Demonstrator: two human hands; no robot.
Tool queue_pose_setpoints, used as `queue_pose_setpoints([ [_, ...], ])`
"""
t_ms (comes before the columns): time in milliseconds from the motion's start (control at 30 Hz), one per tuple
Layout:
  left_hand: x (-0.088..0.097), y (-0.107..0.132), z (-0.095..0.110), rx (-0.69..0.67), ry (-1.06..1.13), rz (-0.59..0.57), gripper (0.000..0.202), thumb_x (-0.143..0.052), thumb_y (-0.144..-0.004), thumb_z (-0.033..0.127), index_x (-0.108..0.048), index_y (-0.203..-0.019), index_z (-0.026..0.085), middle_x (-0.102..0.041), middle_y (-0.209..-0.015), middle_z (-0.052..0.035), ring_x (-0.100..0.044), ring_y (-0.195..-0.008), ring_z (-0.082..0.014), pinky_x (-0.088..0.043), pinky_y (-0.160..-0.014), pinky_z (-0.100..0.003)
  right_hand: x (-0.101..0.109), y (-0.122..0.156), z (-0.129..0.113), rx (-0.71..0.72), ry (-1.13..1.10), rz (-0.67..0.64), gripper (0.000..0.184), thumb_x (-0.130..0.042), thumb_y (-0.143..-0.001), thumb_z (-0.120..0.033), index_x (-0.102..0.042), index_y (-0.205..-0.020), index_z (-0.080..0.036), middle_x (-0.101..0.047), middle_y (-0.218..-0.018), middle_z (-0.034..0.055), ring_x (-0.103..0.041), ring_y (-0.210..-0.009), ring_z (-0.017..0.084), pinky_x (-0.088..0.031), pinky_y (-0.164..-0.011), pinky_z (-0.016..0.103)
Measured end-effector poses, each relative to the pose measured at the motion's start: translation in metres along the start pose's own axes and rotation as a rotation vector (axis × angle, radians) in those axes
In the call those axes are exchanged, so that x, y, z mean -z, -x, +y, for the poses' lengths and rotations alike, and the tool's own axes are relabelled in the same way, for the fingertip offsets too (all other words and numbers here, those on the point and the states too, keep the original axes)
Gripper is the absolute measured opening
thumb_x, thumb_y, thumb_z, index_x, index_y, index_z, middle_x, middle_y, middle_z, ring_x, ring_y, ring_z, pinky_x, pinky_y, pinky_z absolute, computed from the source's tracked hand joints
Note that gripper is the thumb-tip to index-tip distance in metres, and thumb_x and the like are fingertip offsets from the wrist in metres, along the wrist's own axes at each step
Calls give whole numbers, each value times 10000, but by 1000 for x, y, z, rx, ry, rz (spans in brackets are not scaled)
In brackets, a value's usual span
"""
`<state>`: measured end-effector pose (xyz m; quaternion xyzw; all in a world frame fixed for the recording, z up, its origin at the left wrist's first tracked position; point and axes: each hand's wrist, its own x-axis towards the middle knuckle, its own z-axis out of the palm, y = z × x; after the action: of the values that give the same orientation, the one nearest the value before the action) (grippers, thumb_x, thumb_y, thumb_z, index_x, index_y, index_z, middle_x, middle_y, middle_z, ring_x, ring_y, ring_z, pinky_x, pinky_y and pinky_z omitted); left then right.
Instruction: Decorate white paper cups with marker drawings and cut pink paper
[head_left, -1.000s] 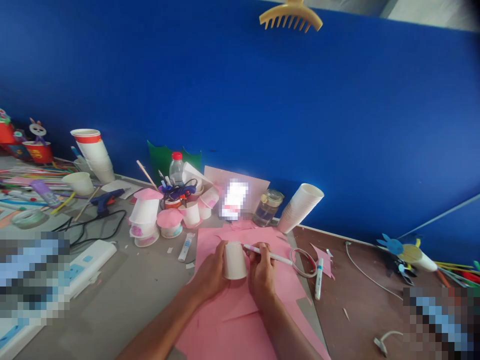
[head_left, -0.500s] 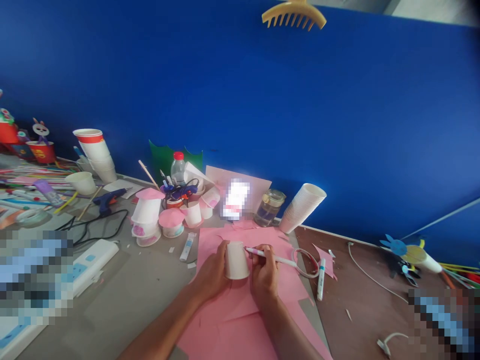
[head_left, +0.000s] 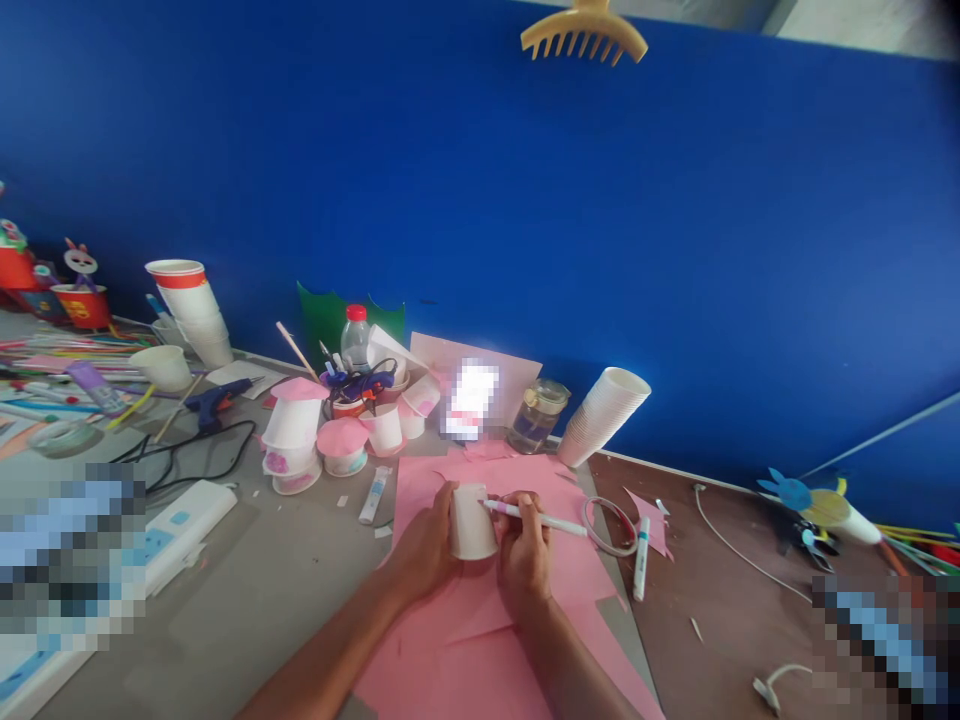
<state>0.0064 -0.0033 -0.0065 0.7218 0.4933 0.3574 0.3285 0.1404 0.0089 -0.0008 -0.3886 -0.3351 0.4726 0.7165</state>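
The left hand (head_left: pixel 427 548) wraps its curled fingers around a white paper cup (head_left: pixel 472 522), held over loose pink paper sheets (head_left: pixel 480 650), while the right hand (head_left: pixel 525 555) pinches a slim white pink-tipped marker (head_left: pixel 534 517) between fingers and thumb, its tip against the cup's side. Farther right lies a white marker with a blue band (head_left: pixel 641 558); beyond, a tilted stack of white paper cups (head_left: pixel 604 416) leans against a blue wall (head_left: pixel 675 200).
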Motion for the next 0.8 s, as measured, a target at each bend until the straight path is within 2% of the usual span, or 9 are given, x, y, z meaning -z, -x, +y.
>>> queue_pose_setpoints([
  [267,-2,-1,-3,16,-7,13,687,-569,-743,177,-224,-1337,194,-649,-977,-86,-611,-775,-198,-413,-624,-279,7,-10,6,-37,-15,24,307,-539,-854,-390,-509,-624,-190,-421,-463,-70,-434,-473,105,-417,-537,238],
  [467,-4,-1,-6,12,-64,8,671,-542,-765,192,-201,-1343,178,-654,-921,-71,-600,-731,-193,-405,-609,-280,4,-11,-1,-86,-84,7,311,-548,-829,-376,-488,-584,-194,-403,-441,-72,-425,-472,113,-433,-571,268],
  [800,0,1,-2,-7,13,-4,658,-551,-755,167,-229,-1329,191,-652,-906,-59,-601,-744,-187,-405,-611,-268,0,-6,-3,-61,-107,-16,292,-558,-846,-359,-540,-615,-182,-448,-467,-65,-419,-481,98,-377,-536,229],
])
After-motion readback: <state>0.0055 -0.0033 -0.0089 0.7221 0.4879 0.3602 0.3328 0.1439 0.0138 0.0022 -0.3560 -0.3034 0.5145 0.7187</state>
